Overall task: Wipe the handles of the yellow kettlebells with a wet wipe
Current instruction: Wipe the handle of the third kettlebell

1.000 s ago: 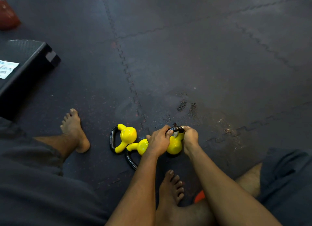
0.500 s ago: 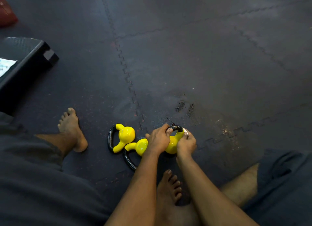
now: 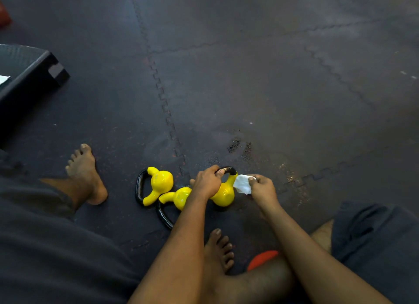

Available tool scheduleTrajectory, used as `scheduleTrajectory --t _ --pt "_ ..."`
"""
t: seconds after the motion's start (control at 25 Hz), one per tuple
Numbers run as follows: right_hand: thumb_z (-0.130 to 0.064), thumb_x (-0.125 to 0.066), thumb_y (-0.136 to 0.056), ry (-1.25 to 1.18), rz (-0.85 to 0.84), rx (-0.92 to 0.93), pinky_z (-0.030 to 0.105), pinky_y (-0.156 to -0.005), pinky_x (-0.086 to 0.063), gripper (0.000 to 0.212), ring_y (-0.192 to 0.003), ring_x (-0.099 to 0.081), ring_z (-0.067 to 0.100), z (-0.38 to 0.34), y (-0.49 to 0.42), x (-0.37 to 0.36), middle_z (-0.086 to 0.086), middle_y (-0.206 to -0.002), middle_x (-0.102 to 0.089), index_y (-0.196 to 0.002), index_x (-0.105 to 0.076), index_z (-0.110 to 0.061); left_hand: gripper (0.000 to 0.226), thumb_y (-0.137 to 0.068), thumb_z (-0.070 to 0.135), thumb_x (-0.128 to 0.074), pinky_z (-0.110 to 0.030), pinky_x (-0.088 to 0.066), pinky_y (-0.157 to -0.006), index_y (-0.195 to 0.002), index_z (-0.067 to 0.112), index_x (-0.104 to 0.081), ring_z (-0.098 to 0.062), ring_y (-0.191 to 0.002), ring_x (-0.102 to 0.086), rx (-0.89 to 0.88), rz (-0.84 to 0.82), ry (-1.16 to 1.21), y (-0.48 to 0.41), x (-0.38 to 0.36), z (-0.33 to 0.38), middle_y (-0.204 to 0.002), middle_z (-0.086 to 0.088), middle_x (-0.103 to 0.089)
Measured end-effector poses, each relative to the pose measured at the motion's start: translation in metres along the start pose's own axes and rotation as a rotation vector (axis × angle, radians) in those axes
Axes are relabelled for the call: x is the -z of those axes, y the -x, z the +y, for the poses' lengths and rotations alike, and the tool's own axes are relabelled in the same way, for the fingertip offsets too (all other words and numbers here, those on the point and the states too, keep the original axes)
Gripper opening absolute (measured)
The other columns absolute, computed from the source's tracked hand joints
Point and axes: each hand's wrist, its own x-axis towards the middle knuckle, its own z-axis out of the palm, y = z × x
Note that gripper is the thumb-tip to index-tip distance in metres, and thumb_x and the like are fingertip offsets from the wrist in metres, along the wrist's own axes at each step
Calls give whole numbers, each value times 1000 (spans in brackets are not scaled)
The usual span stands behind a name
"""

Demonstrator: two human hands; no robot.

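Glossy yellow kettlebell (image 3: 223,194), black handle (image 3: 229,169) gripped by left hand (image 3: 206,183); right hand (image 3: 261,186) pinches white wipe (image 3: 242,184)

one wide-angle view from the person's head, facing forward and steeply down onto the dark floor mat (image 3: 249,76). it sits close: forearms (image 3: 181,247) rise from the bottom edge to the left hand (image 3: 207,183) and right hand (image 3: 263,188), which fall with the yellow kettlebells (image 3: 223,194) just below centre; legs (image 3: 374,247) fill the lower corners.
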Motion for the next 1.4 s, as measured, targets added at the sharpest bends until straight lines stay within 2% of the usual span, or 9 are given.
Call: scheduleTrajectory --t 0.12,0.36,0.48,0.6,0.76,0.88,1.08,1.28,1.4 --pt "-3 -55 -93 -54 -246 -31 30 -55 -56 12 -79 -66 28 -13 -2 6 21 -94 -67 -95 -67 -6 35 -102 45 -35 -51 -31 -99 -122 27 -58 -35 -122 -48 4 6 16 0 1 -4 -128 -9 -61" --pt "-11 -67 -78 613 -146 973 26 -72 -46 23 -98 -59 14 -11 2 -2 -6 -101 -71 -95 -73 -25 32 -101 46 -37 -51 -32 -98 -116 30 -59 -35 -120 -50 14 -5 64 -6 0 -10 -125 -7 -62" --pt "-26 -61 -87 1130 -168 1208 33 -72 -40 20 -107 -50 21 9 -7 -5 -16 -120 -65 -105 -67 -29 32 -101 46 -37 -51 -33 -97 -118 31 -59 -33 -118 -51 10 1 59 -7 -1 -10 -121 -6 -64" --pt "-24 -61 -86 1219 -152 1271 34 -71 -38 25 -103 -49 23 16 -12 -4 -10 -123 -65 -111 -65 -26 31 -101 47 -37 -50 -33 -97 -120 34 -58 -33 -119 -51 14 8 64 -9 -1 -10 -123 -5 -64" --pt "-26 -53 -95 989 16 1288 36 -66 -37 24 -87 -55 25 4 -9 -2 -7 -120 -67 -115 -66 -22 33 -101 47 -37 -50 -31 -100 -125 35 -56 -32 -123 -49 27 6 89 -11 0 -14 -130 -4 -61" --pt "-24 -58 -92 1073 -73 1361 36 -69 -35 23 -94 -52 23 11 -11 -3 -8 -125 -65 -112 -68 -24 33 -101 47 -37 -50 -31 -101 -126 36 -56 -32 -123 -49 17 1 81 -11 1 -14 -131 -4 -60" --pt "-24 -58 -89 1251 -123 1191 35 -70 -34 27 -94 -49 22 18 -17 -4 -13 -132 -58 -115 -64 -29 33 -101 47 -38 -48 -35 -99 -124 36 -57 -32 -121 -51 -3 0 63 -9 0 -11 -128 -4 -62" --pt "-23 -61 -87 1257 -164 1033 34 -68 -45 25 -91 -56 23 5 -14 -16 -8 -108 -68 -111 -67 -28 34 -100 47 -38 -47 -32 -98 -124 35 -58 -30 -123 -51 -68 -39 -36 -4 -5 3 -127 -3 -63" --pt "-22 -64 -81 1243 -140 1091 31 -58 -44 33 -76 -59 20 12 -12 -8 -10 -115 -69 -113 -68 -30 31 -101 45 -38 -47 -31 -97 -120 35 -59 -31 -120 -52 -33 -9 -1 -7 -3 -1 -124 -3 -64"
